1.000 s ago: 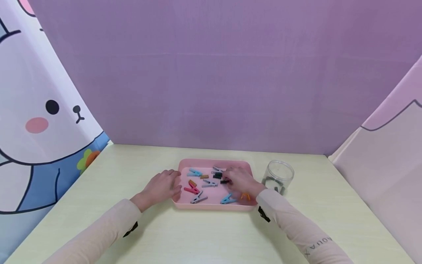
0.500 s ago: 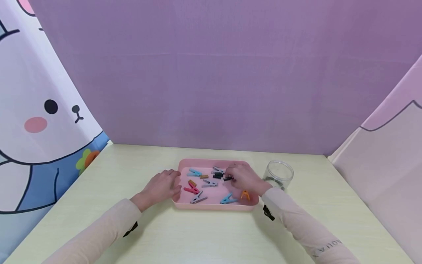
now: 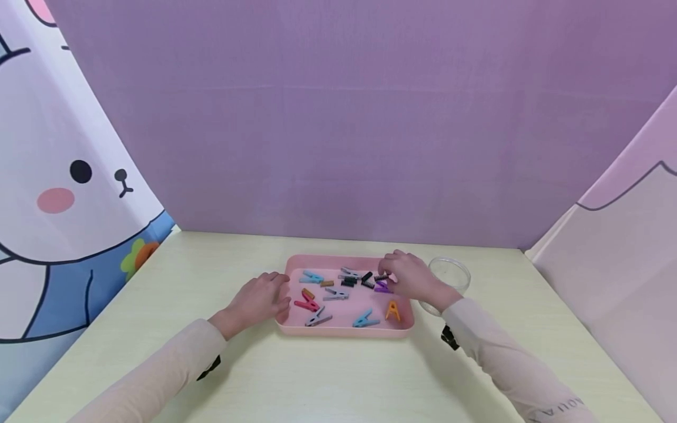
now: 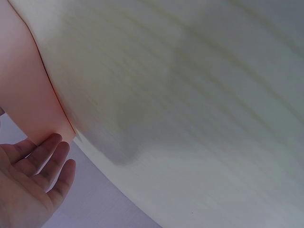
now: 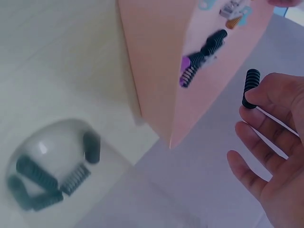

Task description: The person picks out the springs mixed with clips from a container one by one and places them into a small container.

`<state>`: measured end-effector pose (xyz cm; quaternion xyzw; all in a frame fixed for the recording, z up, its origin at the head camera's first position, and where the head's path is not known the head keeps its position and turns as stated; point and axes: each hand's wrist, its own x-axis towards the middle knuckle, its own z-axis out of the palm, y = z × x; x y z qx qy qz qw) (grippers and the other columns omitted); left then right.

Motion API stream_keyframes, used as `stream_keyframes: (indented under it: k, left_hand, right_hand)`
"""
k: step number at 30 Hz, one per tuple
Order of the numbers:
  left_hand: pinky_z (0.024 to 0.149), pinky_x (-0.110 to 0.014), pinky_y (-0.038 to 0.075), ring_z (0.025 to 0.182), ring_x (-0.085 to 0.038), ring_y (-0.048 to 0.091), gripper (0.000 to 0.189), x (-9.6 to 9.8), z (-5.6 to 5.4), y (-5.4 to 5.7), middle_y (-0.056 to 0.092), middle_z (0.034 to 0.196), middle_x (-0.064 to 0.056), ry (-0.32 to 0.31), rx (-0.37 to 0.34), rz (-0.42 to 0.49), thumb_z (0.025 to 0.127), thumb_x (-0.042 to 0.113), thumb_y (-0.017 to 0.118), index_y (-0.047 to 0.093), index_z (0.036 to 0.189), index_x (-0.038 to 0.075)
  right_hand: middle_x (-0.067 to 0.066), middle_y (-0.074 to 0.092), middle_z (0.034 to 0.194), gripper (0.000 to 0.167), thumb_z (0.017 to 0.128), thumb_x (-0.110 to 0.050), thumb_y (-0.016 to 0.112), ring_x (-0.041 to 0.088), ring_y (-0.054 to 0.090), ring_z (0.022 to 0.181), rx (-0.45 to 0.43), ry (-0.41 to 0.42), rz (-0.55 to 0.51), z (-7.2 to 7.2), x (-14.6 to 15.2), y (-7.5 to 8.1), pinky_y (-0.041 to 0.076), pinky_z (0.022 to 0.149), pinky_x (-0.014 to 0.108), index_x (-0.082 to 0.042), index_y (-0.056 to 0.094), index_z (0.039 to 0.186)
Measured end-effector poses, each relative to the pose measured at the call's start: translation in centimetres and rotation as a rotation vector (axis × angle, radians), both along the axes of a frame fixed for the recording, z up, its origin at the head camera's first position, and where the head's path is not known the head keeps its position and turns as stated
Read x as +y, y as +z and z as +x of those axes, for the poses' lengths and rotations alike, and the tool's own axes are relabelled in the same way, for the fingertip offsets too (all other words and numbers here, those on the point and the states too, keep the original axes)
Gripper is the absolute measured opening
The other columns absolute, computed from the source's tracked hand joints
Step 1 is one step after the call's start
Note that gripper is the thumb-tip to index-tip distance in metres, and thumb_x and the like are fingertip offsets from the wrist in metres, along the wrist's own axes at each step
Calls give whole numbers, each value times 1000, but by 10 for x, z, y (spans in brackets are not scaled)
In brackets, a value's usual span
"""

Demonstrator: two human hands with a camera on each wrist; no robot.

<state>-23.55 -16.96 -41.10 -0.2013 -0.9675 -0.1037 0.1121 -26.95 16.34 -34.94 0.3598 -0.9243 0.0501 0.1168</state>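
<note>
A pink tray [image 3: 344, 330] holds plastic clothespins, including a red clothespin [image 3: 308, 302], an orange clothespin [image 3: 393, 310] and a purple clothespin [image 3: 382, 287]. Several black ribbed coils [image 3: 349, 282] lie near its back, along with brown ribbed pieces [image 3: 327, 284]. Over the tray's right side, my right hand [image 3: 415, 276] pinches a black ribbed coil [image 5: 251, 89] between thumb and fingertips. The fingers of my left hand [image 3: 256, 298] rest loosely at the tray's left edge. In the left wrist view, its fingertips touch the tray's pink wall [image 4: 35, 102].
A clear round jar [image 3: 459, 283] stands right of the tray, partly behind the right wrist. Several dark coils [image 5: 38, 173] lie in it, blurred in the right wrist view. A purple backdrop [image 3: 338, 129] borders the pale table [image 3: 338, 376].
My right hand has moved right across the tray toward the jar, uncovering the purple clothespin and more black coils. My left hand has stayed at the tray's left edge.
</note>
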Motion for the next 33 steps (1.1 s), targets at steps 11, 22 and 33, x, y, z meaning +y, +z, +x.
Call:
stream_keyframes:
  k: [11, 22, 33]
  left_hand:
    - [81, -40, 52, 97, -26, 59, 47, 0, -2, -1, 62, 110, -10, -7, 11, -6, 80, 33, 64, 57, 115, 3]
    - [82, -40, 52, 98, -26, 59, 47, 1, -3, -2, 62, 111, -11, -3, 11, -6, 80, 32, 65, 57, 116, 3]
    - [81, -40, 53, 97, -27, 60, 46, 2, -5, -3, 62, 111, -12, -6, 15, -11, 80, 32, 65, 57, 115, 2]
  right_hand:
    - [-3, 63, 83, 17, 70, -4, 69, 14, 53, 75, 68, -11, -47, -1, 31, 13, 47, 62, 29, -14, 65, 83]
    - [1, 62, 83, 18, 69, -2, 67, 18, 56, 81, 84, -67, -98, 0, 61, 25, 49, 66, 34, -10, 65, 84]
    - [2, 63, 84, 17, 69, 0, 65, 18, 57, 81, 111, -82, -151, -4, 89, 22, 48, 70, 36, -9, 64, 84]
